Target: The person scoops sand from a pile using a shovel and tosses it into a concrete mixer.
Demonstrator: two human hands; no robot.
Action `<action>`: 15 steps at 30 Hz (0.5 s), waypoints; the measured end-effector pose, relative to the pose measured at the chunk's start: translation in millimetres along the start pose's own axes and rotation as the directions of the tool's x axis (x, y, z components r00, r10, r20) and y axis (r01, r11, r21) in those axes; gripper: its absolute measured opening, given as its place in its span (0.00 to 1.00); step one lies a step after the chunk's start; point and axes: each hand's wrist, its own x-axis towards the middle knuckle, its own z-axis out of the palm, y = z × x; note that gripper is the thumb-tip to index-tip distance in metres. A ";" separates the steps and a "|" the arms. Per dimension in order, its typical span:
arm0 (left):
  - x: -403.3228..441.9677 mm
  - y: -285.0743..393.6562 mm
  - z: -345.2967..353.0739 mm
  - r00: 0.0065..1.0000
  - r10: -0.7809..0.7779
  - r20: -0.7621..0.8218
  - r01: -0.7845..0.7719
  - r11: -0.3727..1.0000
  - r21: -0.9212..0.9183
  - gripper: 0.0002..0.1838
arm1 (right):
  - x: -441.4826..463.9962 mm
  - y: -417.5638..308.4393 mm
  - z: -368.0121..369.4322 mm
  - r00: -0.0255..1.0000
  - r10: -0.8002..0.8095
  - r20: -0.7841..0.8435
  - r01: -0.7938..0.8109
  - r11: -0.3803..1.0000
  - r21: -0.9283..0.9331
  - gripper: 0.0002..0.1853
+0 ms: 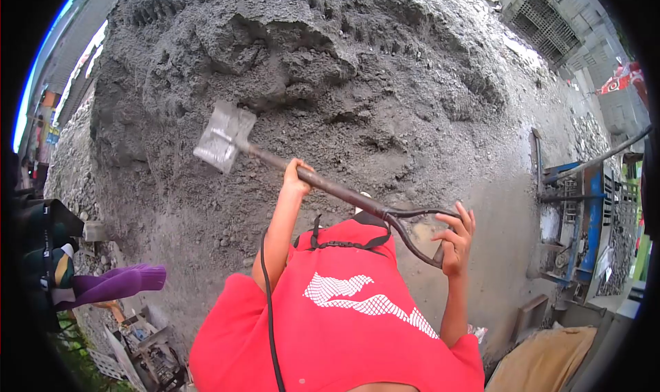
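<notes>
A gritty grey mound (426, 82) backs 1 shovel (337, 190) (left hand (296, 177) gripping).

- The left hand (295, 177) gripped the shaft of a square-bladed shovel (333, 186), its blade at ten o'clock.
- The right hand (456, 239), toward four, touched its forked handle.
- A grey sand heap (412, 69) rose at twelve.
- Blue metal framing (591, 220) stood at three.
</notes>
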 end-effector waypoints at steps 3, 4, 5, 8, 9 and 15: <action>-24.0 19.3 85.4 0.989 0.078 0.124 -0.074 0.997 -0.036 0.07 | 33.2 -13.5 -34.8 0.964 -0.260 0.049 0.263 0.961 -0.082 0.13; -18.4 29.6 103.5 0.976 0.063 0.207 -0.053 0.997 -0.053 0.07 | 45.0 -17.8 -45.4 0.947 -0.322 0.020 0.322 0.944 -0.064 0.14; -38.9 33.6 131.3 0.963 0.110 0.246 -0.110 0.994 -0.013 0.07 | 56.4 -22.5 -56.5 0.924 -0.382 -0.005 0.382 0.923 -0.047 0.14; -77.7 48.8 188.1 0.911 0.139 0.388 -0.171 0.984 0.050 0.07 | 81.0 -32.4 -71.7 0.836 -0.518 -0.182 0.531 0.847 0.026 0.18; -85.1 52.7 202.1 0.901 0.133 0.413 -0.170 0.984 0.054 0.07 | 85.5 -37.3 -73.5 0.800 -0.541 -0.259 0.571 0.820 0.049 0.20; -55.6 80.2 250.6 0.793 -0.003 0.609 -0.105 0.984 0.142 0.21 | 126.4 -65.3 -51.3 0.780 -0.413 -0.470 0.451 0.892 -0.035 0.18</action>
